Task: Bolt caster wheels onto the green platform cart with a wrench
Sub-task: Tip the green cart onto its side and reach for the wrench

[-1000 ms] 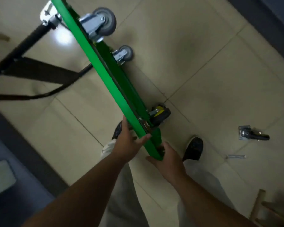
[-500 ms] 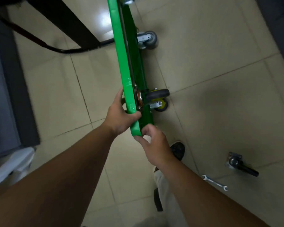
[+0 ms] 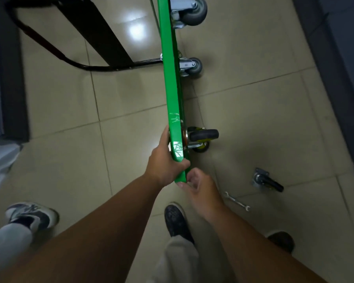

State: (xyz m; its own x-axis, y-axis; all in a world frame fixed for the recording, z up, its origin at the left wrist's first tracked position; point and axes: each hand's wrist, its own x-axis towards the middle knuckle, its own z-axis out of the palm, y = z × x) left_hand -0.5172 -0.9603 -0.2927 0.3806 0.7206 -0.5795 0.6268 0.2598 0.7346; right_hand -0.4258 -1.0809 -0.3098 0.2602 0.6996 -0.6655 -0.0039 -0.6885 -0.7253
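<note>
Beige tiled floor; wrench lying beside loose caster.

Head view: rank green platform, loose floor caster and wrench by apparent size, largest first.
1. green platform
2. loose caster
3. wrench
The last two are close in length, but the caster is clearly bulkier.
</note>
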